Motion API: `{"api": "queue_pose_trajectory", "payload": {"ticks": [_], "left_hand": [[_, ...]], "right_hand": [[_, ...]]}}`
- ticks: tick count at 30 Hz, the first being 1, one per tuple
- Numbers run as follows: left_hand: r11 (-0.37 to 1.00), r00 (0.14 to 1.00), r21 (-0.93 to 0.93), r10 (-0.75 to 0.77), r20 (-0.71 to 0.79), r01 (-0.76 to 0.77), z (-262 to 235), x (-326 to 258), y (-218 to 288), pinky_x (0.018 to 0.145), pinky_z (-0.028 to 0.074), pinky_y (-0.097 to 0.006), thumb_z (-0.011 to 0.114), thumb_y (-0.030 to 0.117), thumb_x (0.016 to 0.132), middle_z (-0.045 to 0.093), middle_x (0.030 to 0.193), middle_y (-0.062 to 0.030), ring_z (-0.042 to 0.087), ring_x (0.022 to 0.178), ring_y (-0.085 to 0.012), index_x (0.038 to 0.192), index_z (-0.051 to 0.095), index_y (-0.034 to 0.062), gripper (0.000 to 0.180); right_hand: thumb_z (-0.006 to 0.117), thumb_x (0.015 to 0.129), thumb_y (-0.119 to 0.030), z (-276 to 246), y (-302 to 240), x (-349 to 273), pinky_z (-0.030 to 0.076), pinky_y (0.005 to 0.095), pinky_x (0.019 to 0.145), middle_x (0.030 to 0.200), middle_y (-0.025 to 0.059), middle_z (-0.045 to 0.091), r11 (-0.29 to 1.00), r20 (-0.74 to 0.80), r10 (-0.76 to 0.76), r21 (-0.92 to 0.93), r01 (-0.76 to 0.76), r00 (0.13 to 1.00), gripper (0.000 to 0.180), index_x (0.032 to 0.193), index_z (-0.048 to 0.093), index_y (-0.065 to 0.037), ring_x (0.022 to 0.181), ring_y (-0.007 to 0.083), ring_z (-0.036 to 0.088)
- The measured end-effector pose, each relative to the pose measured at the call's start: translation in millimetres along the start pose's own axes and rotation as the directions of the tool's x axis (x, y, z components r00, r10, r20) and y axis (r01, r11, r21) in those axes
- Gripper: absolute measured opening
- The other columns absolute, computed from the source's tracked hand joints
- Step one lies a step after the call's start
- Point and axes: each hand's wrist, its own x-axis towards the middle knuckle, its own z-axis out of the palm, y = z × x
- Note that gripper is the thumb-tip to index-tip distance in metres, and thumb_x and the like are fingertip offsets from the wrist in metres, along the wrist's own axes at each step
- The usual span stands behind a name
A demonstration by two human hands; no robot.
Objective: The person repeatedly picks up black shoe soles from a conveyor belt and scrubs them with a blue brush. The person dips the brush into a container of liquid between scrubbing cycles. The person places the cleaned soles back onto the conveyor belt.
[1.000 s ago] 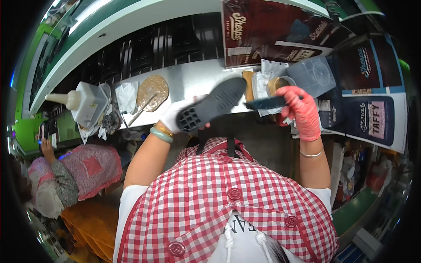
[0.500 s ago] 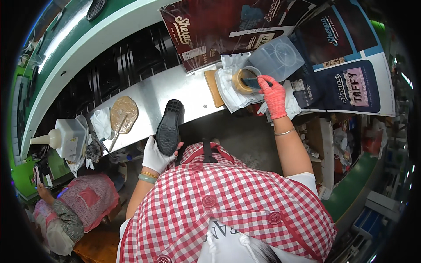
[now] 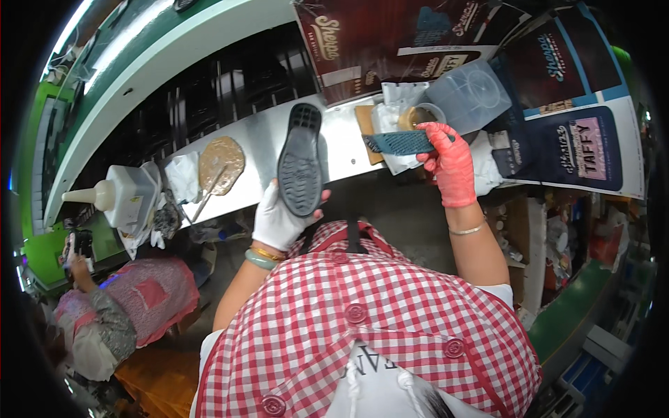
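Note:
My left hand (image 3: 273,221), in a white glove, is closed round a black shoe sole (image 3: 300,164). The sole points away from me, its patterned face up, reaching over the metal ledge. My right hand (image 3: 449,164), in a coral-red glove, pinches a flat blue-green strip (image 3: 404,143) with a textured surface and a darker left end. Whether this strip is a brush I cannot tell. It is held in front of a round clear cup (image 3: 433,114) of yellowish stuff, partly hiding it. White cloths or papers (image 3: 397,161) lie under and beside the cup.
A clear plastic tub (image 3: 468,94) stands behind the cup. On the ledge's left are a brownish round pad (image 3: 221,167) with a thin stick and a white spouted bottle (image 3: 111,195). A dark conveyor (image 3: 209,97) runs beyond the ledge. Another person (image 3: 132,299) is at lower left.
My right hand has drawn the blue-green strip out of the cup and turned it leftward. My left hand has raised the sole farther over the ledge. The whole view has shifted somewhat.

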Motion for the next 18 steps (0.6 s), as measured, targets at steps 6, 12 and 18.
{"api": "queue_pose_trajectory", "payload": {"ticks": [6,12,18], "left_hand": [[0.995,0.979,-0.099,0.023,0.202,-0.003,36.0,-1.3,-5.7,0.088,0.048,-0.059,0.051,0.041,0.091,0.043,0.133,-0.0225,0.044,0.120,-0.0436,0.135,0.037,0.0060,0.058],[0.998,0.979,-0.011,0.067,0.194,-0.066,52.7,-11.8,-12.3,0.089,0.048,-0.057,0.056,0.044,0.087,0.044,0.133,-0.0198,0.047,0.120,-0.0392,0.137,0.036,0.0097,0.063],[0.996,0.987,0.060,0.056,0.151,-0.066,58.5,-18.3,-16.6,0.086,0.051,-0.054,0.057,0.045,0.087,0.044,0.134,-0.0172,0.048,0.120,-0.0364,0.136,0.036,0.0091,0.065]], "right_hand": [[0.056,0.093,-0.022,85.9,-11.8,-52.1,0.045,0.0164,0.052,0.089,0.0033,0.065,0.994,0.196,-0.086,0.082,0.071,0.977,0.024,0.105,0.062,-0.002,0.063,0.0070,0.062],[0.056,0.093,-0.019,99.2,-6.9,-58.3,0.046,0.0172,0.053,0.082,0.0039,0.065,0.995,0.261,-0.078,0.078,0.059,0.962,0.022,0.106,0.063,-0.003,0.065,0.0072,0.062],[0.057,0.092,-0.016,106.8,-6.6,-62.1,0.048,0.0193,0.054,0.082,0.0047,0.065,0.988,0.201,-0.146,0.082,0.132,0.969,0.020,0.104,0.064,-0.001,0.067,0.0078,0.063]]}}
